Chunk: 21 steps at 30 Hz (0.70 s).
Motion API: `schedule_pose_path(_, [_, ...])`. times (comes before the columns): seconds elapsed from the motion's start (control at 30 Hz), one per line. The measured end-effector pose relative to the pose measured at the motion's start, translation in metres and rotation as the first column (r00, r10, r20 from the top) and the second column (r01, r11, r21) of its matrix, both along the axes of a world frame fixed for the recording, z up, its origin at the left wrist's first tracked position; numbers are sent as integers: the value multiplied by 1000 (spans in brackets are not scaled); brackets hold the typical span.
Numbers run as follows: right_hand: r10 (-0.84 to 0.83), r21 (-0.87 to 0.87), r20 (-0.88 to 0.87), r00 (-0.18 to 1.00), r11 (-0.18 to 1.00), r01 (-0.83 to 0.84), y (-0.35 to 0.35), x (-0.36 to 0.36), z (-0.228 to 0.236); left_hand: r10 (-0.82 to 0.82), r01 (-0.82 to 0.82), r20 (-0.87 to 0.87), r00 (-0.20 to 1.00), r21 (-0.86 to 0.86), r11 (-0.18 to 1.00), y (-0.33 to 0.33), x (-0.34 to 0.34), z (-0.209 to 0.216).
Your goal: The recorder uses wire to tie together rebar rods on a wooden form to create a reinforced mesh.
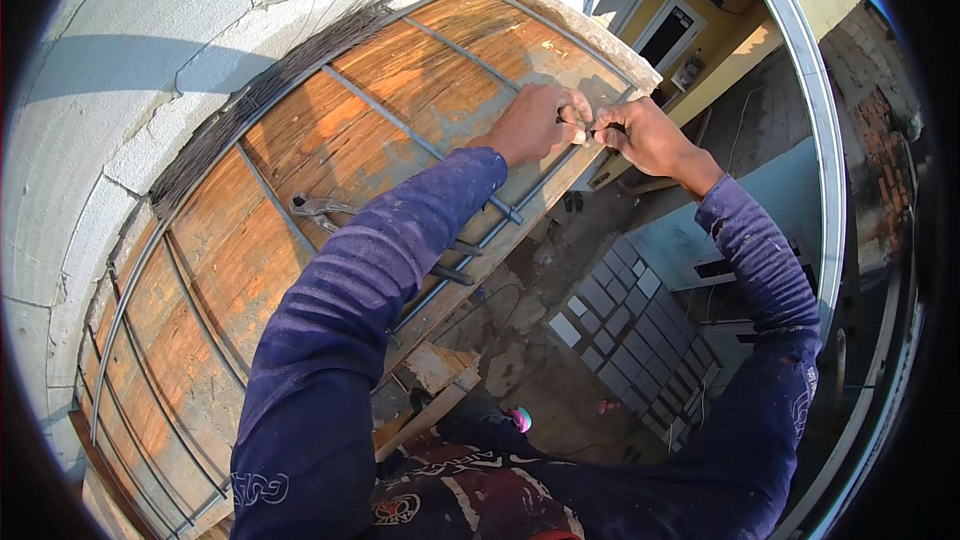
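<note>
My left hand and my right hand meet over the outer edge of a wooden formwork board, near its far corner. Fingers and thumbs of both are pinched closed, almost touching. Something small and dark shows between them, too small to make out. Right beside them runs a steel reinforcing bar along the board's edge, with crossbars meeting it. A pair of pincers lies on the board, partly hidden under my left forearm; its dark handle ends stick out on the other side.
A bundle of thin dark wires lies along the block wall at the left. Beyond the board's outer edge is a drop to the ground, where grey blocks stand in rows. A pale metal rail curves past on the right.
</note>
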State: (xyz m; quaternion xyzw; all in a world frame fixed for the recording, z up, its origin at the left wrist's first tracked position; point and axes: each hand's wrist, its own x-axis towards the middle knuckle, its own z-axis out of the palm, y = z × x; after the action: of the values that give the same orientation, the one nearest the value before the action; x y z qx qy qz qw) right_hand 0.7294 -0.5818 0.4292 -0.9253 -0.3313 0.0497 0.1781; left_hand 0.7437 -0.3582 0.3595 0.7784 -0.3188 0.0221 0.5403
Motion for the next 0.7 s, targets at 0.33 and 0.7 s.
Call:
schedule_pose_path(0.33, [161,-232,64,985,962,-142,13,-6,33,7,-1,156,988,-41,999,-4,7,-17])
schedule_pose_path(0.7, [364,-544,444,818,835,-76,49,-39,48,19,-31,198,980,58,998,-5,22,-30])
